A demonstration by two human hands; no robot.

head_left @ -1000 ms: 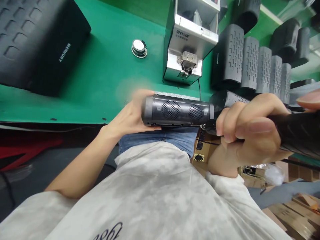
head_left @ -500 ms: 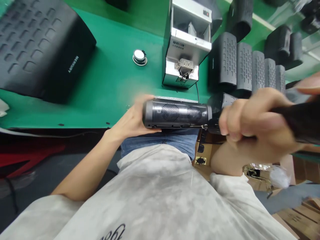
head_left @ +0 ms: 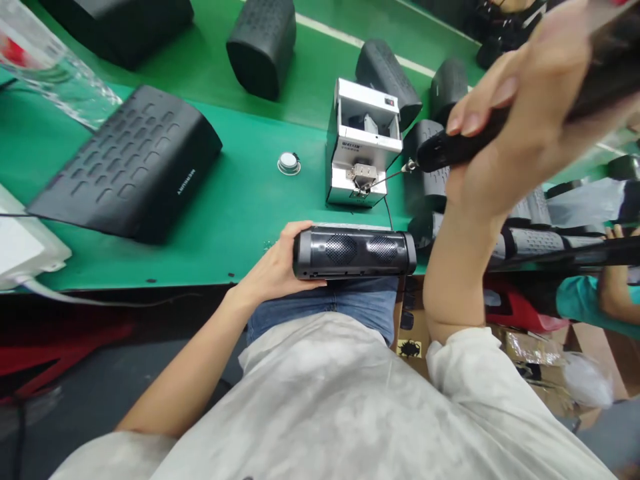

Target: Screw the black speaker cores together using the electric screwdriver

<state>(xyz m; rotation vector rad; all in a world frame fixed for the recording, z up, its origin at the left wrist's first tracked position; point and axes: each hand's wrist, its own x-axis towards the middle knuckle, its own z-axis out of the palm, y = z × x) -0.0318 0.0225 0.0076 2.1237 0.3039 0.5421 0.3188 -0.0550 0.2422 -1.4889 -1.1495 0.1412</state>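
My left hand [head_left: 280, 265] is closed on the left end of a black speaker housing [head_left: 360, 253] with two perforated round grilles, held at the bench's front edge. In my right hand [head_left: 530, 107] is a black electric screwdriver [head_left: 450, 148], raised to the right; its rear end is blurred. The bit of the screwdriver points left and meets the metal pick-up block at the front of a white screw feeder [head_left: 364, 143]. Whether a screw sits on the bit is too small to tell. A small round speaker driver [head_left: 289, 163] lies on the green bench, left of the feeder.
A large black speaker cabinet [head_left: 135, 163] stands on the bench [head_left: 240, 200] at left, near a white box [head_left: 30, 240] with a cable. More cabinets [head_left: 263, 47] stand behind and at right. A co-worker's teal sleeve [head_left: 580, 300] shows at far right, above cardboard boxes.
My right hand has lifted the screwdriver away from the housing's right end, up and back to the feeder. My left hand still holds the housing. The view has shifted, showing more of the bench.
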